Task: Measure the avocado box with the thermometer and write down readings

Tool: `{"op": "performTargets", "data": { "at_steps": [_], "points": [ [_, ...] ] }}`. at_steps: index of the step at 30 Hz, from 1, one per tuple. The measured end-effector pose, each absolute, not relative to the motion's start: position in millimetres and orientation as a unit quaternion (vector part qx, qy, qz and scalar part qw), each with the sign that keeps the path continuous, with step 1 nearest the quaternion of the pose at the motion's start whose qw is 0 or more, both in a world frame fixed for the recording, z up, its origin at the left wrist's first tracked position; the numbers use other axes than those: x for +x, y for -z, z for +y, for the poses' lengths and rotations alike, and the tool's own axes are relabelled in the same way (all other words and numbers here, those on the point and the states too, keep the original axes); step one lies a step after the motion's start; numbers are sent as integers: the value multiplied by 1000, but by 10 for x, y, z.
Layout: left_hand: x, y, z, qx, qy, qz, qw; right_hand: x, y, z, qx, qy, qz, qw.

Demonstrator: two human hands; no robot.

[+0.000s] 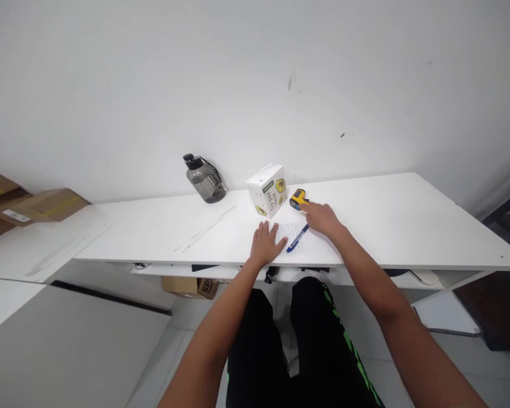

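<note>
My left hand (265, 243) lies flat with its fingers spread on the left edge of a sheet of handwritten paper (285, 229). A blue pen (296, 239) rests slantwise over the sheet, its upper end close to my right hand (321, 218). That hand reaches to a small yellow and black device (297, 199), which looks like a tape measure, and its fingers are closed at the lower right side; some are hidden. Just left of the device, a white box with avocado pictures (268, 191) stands upright on the white table (378, 226).
A grey, see-through bottle with a black lid (206, 180) leans back near the wall. Cardboard boxes (42, 207) sit at the far left. Below the tabletop is a shelf (165, 269) with several dark items, and another cardboard box (189, 286) lies lower down.
</note>
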State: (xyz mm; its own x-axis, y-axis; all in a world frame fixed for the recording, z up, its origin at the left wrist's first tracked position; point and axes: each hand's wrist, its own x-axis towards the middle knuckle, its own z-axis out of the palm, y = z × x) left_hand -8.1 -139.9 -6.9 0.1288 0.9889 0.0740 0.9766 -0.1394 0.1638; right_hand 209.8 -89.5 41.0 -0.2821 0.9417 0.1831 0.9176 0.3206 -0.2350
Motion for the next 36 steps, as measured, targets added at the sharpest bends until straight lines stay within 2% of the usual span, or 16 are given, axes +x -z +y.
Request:
{"op": "performTargets", "data": {
  "at_steps": [3,6,8,10,14,18,24,29,36],
  "points": [
    [-89,70,-1393,753,-90,649,63,2147,-352,-1063,-550,-54,-832,46],
    [-93,69,-1388,753,-94,647,77,2247,-290,-1195,-490,-30,-869,52],
    [-90,68,-1383,755,-104,642,81,2306,-271,-1293,-493,-45,-864,94],
    [-86,68,-1378,756,-116,639,85,2323,-250,-1406,-513,-92,-836,173],
    [-79,72,-1369,752,-124,641,94,2228,-167,-1608,-479,-282,-759,338],
    [-76,81,-1364,750,-137,640,98,2134,-115,-1665,-455,-394,-717,351],
    [-69,81,-1361,749,-144,638,102,2155,-142,-1676,-541,-357,-679,345],
    [-69,89,-1357,749,-144,638,105,2145,-155,-1690,-529,-359,-706,304],
    [-66,128,-1337,746,-167,636,105,2130,-157,-1682,-545,-358,-695,302]
  ]
}}
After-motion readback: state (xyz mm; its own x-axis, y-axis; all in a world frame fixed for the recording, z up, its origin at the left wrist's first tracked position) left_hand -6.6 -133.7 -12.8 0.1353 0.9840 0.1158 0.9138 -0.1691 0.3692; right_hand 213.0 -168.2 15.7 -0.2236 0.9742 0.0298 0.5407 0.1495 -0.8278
